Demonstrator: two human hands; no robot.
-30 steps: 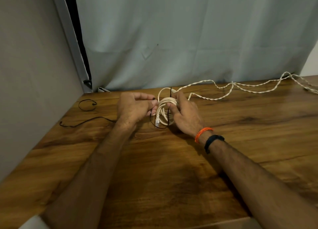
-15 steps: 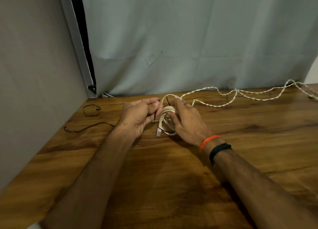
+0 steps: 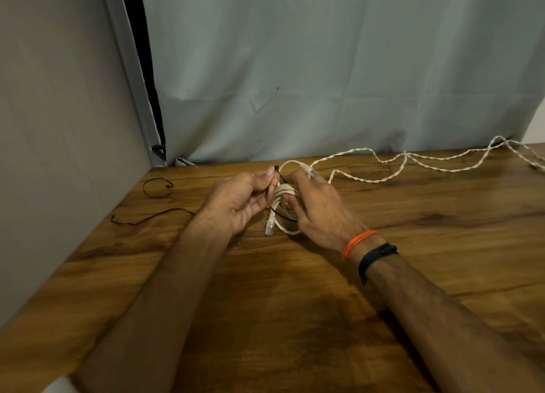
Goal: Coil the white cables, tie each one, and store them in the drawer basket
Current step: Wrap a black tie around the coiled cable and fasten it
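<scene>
A coiled white cable (image 3: 284, 203) with clear plug ends is held just above the wooden table (image 3: 295, 304), between both hands. My right hand (image 3: 318, 209) grips the coil from the right, one plug sticking up past its fingers. My left hand (image 3: 241, 201) pinches a thin black tie wire (image 3: 269, 203) that loops round the coil. A second white cable (image 3: 383, 164), twisted and uncoiled, trails along the table's back edge to the right. No drawer basket is in view.
Two more black tie wires lie at the table's left: a curled one (image 3: 156, 186) and a long one (image 3: 147, 217). A grey wall stands on the left, and a pale curtain (image 3: 324, 68) hangs behind the table.
My left hand has lifted the black tie's end up beside the coil. Both hands and the coil have stayed at the same spot on the table; the view has tilted a little.
</scene>
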